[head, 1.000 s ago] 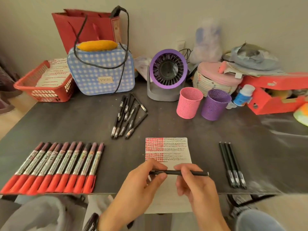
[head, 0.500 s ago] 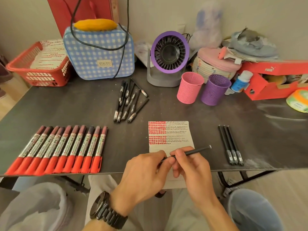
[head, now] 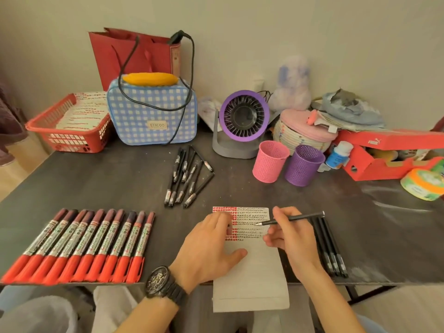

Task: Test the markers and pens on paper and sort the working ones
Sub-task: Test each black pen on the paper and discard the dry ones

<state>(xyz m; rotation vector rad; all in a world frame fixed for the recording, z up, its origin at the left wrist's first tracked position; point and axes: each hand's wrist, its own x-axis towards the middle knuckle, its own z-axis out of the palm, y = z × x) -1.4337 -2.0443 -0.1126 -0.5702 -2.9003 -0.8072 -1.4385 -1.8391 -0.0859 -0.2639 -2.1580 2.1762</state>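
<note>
Purple fan (head: 243,116) beside gingham bag (head: 144,111)

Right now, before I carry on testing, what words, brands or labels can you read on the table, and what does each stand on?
"ETALOO": patch on the blue checked bag.
"PUMA": lid of the red shoebox.
Too blurred to read: the printed barrels of the red markers, the label of the white bottle, and the round tub.
Paper: rows of red and black test marks, no readable words.
</note>
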